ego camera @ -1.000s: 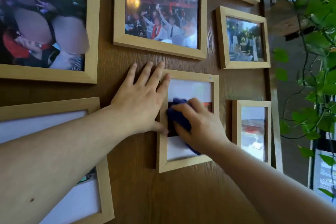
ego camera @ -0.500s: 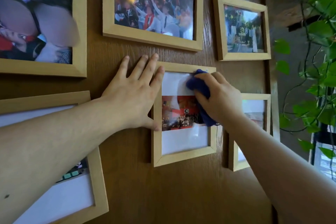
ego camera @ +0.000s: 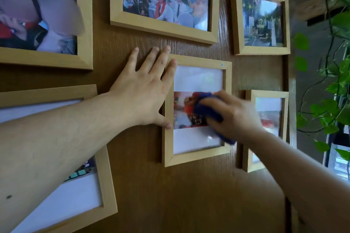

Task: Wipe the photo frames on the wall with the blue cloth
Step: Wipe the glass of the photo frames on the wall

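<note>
A small upright wooden photo frame [ego camera: 197,156] hangs at the middle of the brown wood wall. My right hand [ego camera: 234,116] presses a bunched blue cloth [ego camera: 207,108] against the glass, over the right half of the photo. Most of the cloth is hidden under my fingers, and a bit shows below my wrist at the frame's right edge. My left hand [ego camera: 140,92] lies flat on the wall with fingers spread, its thumb and index finger touching the frame's left edge.
Several other wooden frames surround it: a large frame [ego camera: 162,26] above, another frame [ego camera: 260,50] at upper right, a narrow frame [ego camera: 269,93] right behind my right hand, two big frames [ego camera: 85,24] on the left. A green trailing plant [ego camera: 333,91] hangs at the right.
My right hand with the blue cloth has slid down from the frame's upper right corner to the middle of the glass. My left hand stays braced on the frame's left edge.
</note>
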Tool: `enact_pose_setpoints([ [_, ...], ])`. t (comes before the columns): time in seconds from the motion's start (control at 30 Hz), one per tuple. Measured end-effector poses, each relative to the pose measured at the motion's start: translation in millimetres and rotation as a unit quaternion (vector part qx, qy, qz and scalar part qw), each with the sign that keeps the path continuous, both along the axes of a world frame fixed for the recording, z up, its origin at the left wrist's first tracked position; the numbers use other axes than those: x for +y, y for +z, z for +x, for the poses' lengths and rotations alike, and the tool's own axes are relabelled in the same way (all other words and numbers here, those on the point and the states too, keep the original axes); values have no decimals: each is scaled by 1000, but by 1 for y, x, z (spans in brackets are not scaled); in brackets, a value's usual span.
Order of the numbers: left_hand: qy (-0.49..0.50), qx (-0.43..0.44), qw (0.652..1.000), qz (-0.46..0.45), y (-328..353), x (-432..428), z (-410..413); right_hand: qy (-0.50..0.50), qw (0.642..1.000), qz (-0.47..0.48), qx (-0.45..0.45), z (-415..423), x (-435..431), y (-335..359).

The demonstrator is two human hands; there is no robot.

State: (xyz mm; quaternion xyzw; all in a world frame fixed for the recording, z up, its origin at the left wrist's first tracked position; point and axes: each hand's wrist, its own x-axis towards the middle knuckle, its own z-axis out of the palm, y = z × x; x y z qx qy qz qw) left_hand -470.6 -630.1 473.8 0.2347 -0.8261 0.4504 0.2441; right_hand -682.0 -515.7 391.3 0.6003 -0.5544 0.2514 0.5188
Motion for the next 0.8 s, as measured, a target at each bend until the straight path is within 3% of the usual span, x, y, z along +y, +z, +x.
enact_pose_setpoints([
  [0.17, -1, 3, 1000, 1, -1, 0, -1, -34, 994, -77, -66, -14, 5, 15],
  [0.33, -11, 5, 1000, -4, -1, -2, 0, 27, 998, 64, -3, -3, 8, -57],
  [0.43, -7, 6, 1000, 1, -2, -1, 0, 10, 989, 140, 36, -7, 14, -62],
  [0.63, -5, 4, 1000, 17, -1, 0, -1, -81, 996, 31, 10, -26, 27, -12],
  [0.8, -6, 5, 1000, 20, -2, 0, 0, -74, 997, 25, -21, -16, 23, -32],
])
